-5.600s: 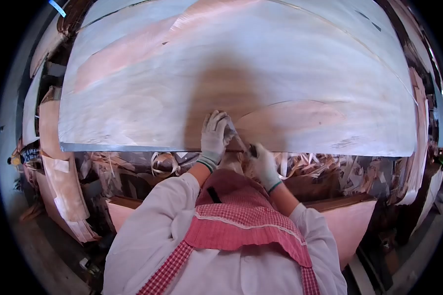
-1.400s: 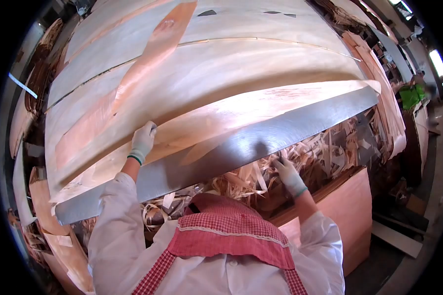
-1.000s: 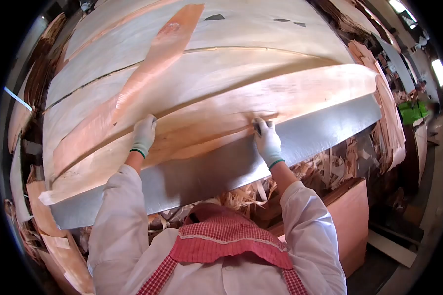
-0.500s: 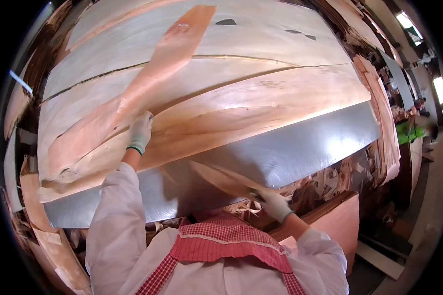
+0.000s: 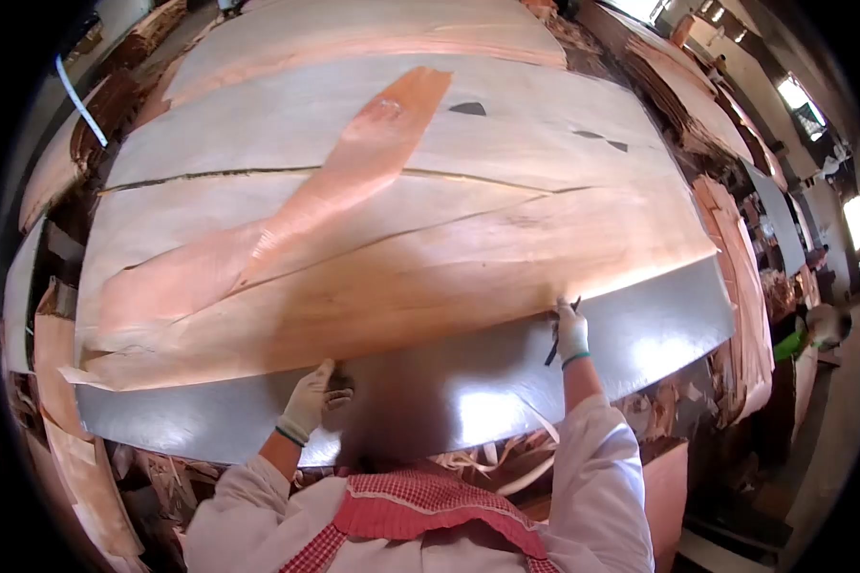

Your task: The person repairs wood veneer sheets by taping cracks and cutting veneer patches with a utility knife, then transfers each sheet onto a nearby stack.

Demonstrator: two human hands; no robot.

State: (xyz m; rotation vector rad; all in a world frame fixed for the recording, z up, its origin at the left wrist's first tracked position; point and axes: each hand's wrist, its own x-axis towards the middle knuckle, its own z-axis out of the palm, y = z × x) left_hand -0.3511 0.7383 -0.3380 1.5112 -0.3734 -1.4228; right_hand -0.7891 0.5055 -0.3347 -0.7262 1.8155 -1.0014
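Observation:
A wide wood veneer sheet (image 5: 430,286) lies along the near side of the table, its front edge overlapping a grey metal surface (image 5: 659,320). My left hand (image 5: 308,399), in a pale glove, is at that edge left of centre, thumb at the veneer and fingers curled below. Farther right, my gloved right hand (image 5: 572,334) is closed around a dark, narrow, knife-like tool (image 5: 551,350), with its fingertips touching the veneer's edge. A long reddish veneer strip (image 5: 339,186) lies diagonally across the paler veneer behind.
Dark splits and holes (image 5: 467,109) mark the back veneer. Veneer stacks (image 5: 736,286) stand at the right, with more at the left and behind. Shredded scraps (image 5: 492,465) hang below the front edge. A person in green (image 5: 789,345) is at the far right.
My left hand has come back from the veneer's top to its front edge. My right hand has moved up to that edge; the loose veneer piece beside it is gone. The sheet's gap has narrowed.

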